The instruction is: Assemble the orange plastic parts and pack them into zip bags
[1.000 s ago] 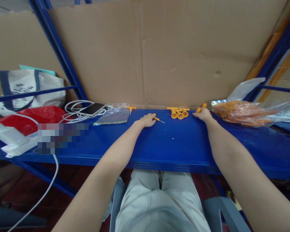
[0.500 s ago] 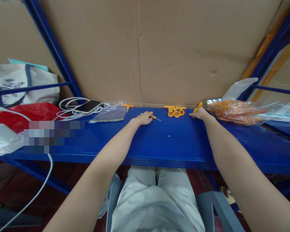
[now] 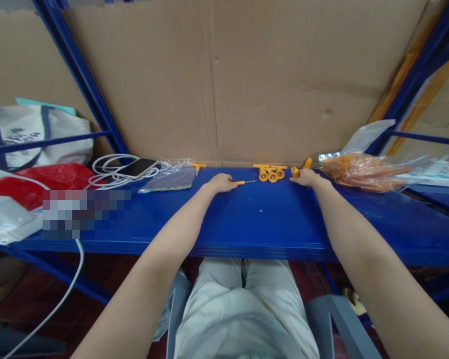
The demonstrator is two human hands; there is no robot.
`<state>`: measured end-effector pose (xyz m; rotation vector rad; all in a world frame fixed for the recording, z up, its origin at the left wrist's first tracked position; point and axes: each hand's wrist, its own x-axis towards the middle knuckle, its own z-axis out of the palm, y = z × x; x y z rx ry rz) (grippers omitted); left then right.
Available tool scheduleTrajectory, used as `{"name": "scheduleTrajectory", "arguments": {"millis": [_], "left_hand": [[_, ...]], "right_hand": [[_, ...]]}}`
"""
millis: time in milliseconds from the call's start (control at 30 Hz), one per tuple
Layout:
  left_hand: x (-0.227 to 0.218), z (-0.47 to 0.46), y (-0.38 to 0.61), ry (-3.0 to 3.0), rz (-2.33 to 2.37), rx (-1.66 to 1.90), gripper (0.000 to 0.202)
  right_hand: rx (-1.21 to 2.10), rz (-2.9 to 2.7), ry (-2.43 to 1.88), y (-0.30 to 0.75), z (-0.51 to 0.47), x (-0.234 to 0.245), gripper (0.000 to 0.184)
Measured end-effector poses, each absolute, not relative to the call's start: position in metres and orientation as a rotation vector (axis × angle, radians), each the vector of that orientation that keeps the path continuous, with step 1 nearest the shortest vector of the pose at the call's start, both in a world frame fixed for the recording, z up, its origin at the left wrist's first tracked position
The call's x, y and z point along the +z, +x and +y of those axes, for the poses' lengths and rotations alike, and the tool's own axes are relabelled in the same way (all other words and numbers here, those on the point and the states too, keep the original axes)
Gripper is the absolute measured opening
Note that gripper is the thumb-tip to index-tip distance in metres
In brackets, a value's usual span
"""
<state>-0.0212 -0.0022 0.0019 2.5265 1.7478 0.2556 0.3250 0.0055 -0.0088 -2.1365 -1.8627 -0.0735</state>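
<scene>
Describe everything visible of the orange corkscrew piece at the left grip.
The orange corkscrew piece has a ribbed, plastic-looking shaft and a thin, silvery, metal-looking spiral. Its near end is hidden in the left grip, which holds it. It lies roughly sideways above or on the blue tabletop, spiral pointing right; whether it touches the surface is unclear.

Blue metal shelf (image 3: 243, 227) spans the frame, mid-height. From where I stand, lying on it: a white power strip (image 3: 17, 232) and red bag (image 3: 60, 177), left edge; coiled white cable (image 3: 102, 180), left of centre; beside it a flat clear bag (image 3: 172, 180). Centre, along the back edge: one orange T-shaped piece (image 3: 198, 166), then three clustered orange pieces (image 3: 272, 176). Pale speck (image 3: 261, 211) in front. Right: a clear bag of orange parts (image 3: 362, 173).
</scene>
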Motion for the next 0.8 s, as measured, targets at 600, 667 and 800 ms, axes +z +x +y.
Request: {"name": "scheduleTrajectory", "arguments": {"millis": [600, 667, 800], "left_hand": [[0.005, -0.012, -0.016, 2.510, 1.558, 0.596, 0.021], [0.003, -0.010, -0.016, 2.515, 1.551, 0.632, 0.021], [0.000, -0.006, -0.017, 2.552, 1.541, 0.671, 0.022]], "right_hand": [[-0.163, -2.268, -1.769, 0.259, -0.014, 0.040, 0.036], [-0.155, -2.329, -1.719, 0.253, -0.014, 0.040, 0.039], [-0.126, -2.350, -1.659, 0.246, -0.014, 0.037, 0.041]]}}
